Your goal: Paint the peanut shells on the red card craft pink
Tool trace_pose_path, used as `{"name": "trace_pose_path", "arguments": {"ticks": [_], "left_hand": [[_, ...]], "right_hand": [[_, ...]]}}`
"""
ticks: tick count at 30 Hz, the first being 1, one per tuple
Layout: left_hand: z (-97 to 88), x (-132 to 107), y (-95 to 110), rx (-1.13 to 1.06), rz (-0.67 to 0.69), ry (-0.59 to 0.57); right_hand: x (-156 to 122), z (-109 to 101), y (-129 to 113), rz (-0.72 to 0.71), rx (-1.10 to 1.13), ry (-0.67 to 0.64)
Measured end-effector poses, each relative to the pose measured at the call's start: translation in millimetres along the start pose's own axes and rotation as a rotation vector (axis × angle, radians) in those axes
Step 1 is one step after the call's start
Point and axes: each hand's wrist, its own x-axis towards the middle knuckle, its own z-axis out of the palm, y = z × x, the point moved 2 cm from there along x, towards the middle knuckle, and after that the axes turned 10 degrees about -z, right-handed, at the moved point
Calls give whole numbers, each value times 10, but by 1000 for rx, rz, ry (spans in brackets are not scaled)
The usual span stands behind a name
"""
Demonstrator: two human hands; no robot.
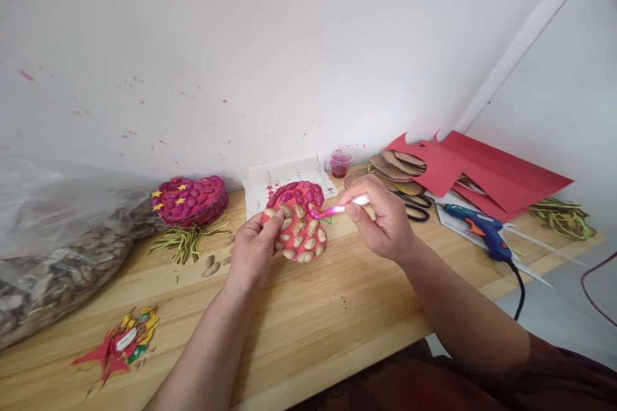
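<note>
My left hand (255, 245) is closed on the left edge of a red, gourd-shaped piece (290, 231) covered with peanuts, thumb on its front. Its upper peanuts are painted magenta, while those lower down are bare tan shells. My right hand (380, 221) pinches a white-handled paintbrush (355, 203), whose pink-stained tip touches the piece's right side near its narrow waist. A thin green strand shows just under the brush tip. Behind the piece lies a white sheet of paper (308, 169) with small red stars on it.
A cup of magenta paint (340, 164) stands by the wall. Left are finished-looking magenta peanut pieces (193, 200), green cords (186, 243) and a bag of peanuts (62, 282). Right are cardboard pieces (393, 166), red paper (506, 167), black-handled scissors (414, 205) and a blue glue gun (482, 226).
</note>
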Motion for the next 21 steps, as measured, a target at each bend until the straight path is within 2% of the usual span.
{"name": "trace_pose_path", "arguments": {"ticks": [8,11,16,21], "left_hand": [[1,-1,5,10,2,-2],[-7,0,0,10,-5,-8],[2,2,-2,-55,-46,-29],[15,0,2,-108,-70,-17]], "right_hand": [[13,7,-13,-20,6,-17],[7,-2,-6,-5,-6,19],[-17,-19,22,58,8,60],[-25,-19,27,45,30,58]]}}
